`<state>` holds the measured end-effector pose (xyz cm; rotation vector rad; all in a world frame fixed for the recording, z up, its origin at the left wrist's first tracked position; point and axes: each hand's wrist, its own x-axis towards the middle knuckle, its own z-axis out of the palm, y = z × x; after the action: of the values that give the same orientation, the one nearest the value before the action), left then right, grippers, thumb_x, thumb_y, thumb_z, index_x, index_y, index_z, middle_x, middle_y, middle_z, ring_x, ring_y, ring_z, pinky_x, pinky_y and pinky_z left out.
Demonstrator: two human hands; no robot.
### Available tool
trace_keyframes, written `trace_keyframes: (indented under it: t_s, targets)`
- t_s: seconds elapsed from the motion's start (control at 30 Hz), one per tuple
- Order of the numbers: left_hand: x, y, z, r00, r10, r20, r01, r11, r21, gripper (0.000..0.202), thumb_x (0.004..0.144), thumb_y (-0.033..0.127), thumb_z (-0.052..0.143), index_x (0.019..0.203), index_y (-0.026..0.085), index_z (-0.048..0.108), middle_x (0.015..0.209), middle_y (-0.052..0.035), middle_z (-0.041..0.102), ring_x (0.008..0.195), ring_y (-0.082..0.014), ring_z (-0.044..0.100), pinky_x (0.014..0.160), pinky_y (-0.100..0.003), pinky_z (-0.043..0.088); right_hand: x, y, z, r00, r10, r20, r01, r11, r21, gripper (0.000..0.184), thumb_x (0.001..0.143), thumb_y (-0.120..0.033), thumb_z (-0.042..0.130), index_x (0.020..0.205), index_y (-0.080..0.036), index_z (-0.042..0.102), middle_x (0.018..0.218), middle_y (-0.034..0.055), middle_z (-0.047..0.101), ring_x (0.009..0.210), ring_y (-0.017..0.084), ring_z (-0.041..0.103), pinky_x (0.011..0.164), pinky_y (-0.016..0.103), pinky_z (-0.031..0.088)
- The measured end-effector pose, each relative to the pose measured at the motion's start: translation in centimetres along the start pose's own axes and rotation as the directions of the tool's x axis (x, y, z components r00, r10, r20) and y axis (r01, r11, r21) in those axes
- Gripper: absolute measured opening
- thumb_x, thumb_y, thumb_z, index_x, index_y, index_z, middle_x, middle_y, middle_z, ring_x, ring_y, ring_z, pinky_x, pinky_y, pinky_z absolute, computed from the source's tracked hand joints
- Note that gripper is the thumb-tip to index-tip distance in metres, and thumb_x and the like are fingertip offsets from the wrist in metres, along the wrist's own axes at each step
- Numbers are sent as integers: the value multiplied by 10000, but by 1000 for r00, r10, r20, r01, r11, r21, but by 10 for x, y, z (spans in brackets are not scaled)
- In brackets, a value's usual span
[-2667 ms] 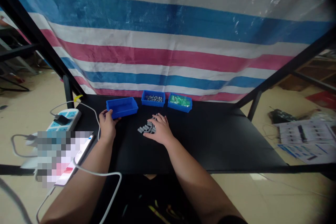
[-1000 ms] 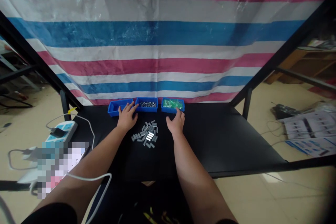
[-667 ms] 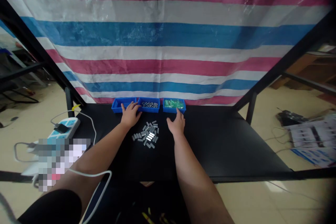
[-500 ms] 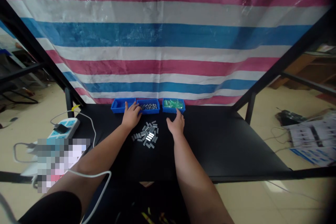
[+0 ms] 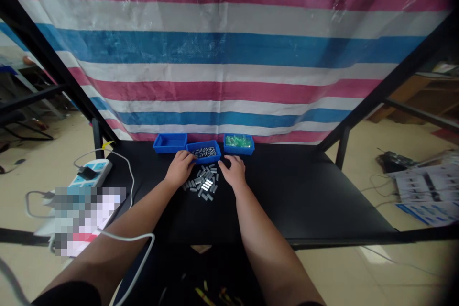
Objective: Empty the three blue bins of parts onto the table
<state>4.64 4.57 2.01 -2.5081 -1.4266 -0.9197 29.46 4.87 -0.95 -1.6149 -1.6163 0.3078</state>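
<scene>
My left hand (image 5: 180, 168) grips the left front corner of the middle blue bin (image 5: 203, 159), its fingers curled at the edge. That bin holds many small shiny metal parts (image 5: 204, 152) and sits slightly askew. At the bin's right front corner is my right hand (image 5: 234, 171), with thumb and fingers apart; whether the thumb touches the bin I cannot tell. In front of the bin, between my hands, lies a loose pile of silvery metal cylinders (image 5: 206, 184).
An empty blue bin (image 5: 170, 144) stands at the left, and a blue bin (image 5: 239, 150) with green circuit boards (image 5: 238, 141) at the right. A power strip (image 5: 91, 174) and cables lie on the black table's (image 5: 308, 201) left end. A striped sheet (image 5: 229, 48) hangs behind.
The middle bin has shifted toward me and turned a little. My left hand has come nearer with it. My right hand has moved left, from the circuit-board bin toward the middle bin.
</scene>
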Motion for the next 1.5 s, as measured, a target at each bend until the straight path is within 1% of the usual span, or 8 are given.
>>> trace_keyframes:
  t_s: [0.17,0.4,0.67,0.77,0.87,1.0,1.23,1.5]
  targets:
    - [-9,4,-1,999,47,-20,-48,996,-81,152,967,214,507,1016,216,651,1005,-88,644,1083,-274,529,1011,-465,475,-5,-4,6,994,-67,91,66,998,9,387,893,-495,631,1171,-232,686,1230,98,660,1171,306,583,1050,495,410]
    - [-15,3,-5,995,46,-84,-56,990,-126,146,978,236,516,1015,224,657,994,-76,663,1091,-253,550,1037,-456,469,-6,-4,10,993,-116,25,101,934,344,402,888,-501,604,1144,-194,643,1259,125,666,1208,274,596,1086,452,422]
    - [-24,20,-6,986,20,-166,-46,987,-155,119,962,234,561,1007,241,670,1003,-71,678,1121,-256,561,1041,-481,480,-8,-20,11,993,101,68,-116,609,784,316,863,-534,603,956,-259,477,931,-17,616,885,176,637,857,351,538]
    - [-25,26,-4,987,52,-151,-76,985,-158,135,965,231,552,1007,244,680,1001,-72,677,1110,-255,569,1046,-493,483,-9,-23,11,972,161,171,-227,472,852,340,863,-549,584,926,-274,396,896,-42,580,813,152,623,746,314,551]
    - [-25,28,-2,987,89,-133,-111,979,-168,154,965,217,546,1014,245,689,1004,-73,682,1104,-254,565,1048,-491,485,-8,-23,10,959,202,196,-266,422,867,352,862,-566,572,936,-281,379,921,-37,589,813,152,616,690,286,542]
    - [-25,28,-1,991,102,-82,-116,974,-192,170,961,217,551,1038,252,699,1008,-78,679,1109,-265,557,1026,-501,493,-6,-20,12,952,258,163,-259,405,877,379,838,-584,607,943,-276,413,908,-34,574,811,152,597,678,272,533]
    - [-29,38,-5,992,71,-105,-95,967,-236,215,944,200,567,1115,263,680,1178,-99,611,1163,-265,551,1024,-484,485,-5,-11,17,929,366,55,-245,497,832,403,840,-625,566,1010,-273,471,908,-25,562,791,155,594,616,230,493]
    - [-43,39,-13,987,-160,-26,144,938,-315,456,815,332,699,1228,217,541,1227,-130,571,1218,-323,523,1049,-505,458,0,-3,11,896,441,-47,-220,534,816,393,860,-616,551,1041,-274,482,952,-10,552,819,159,575,611,218,456]
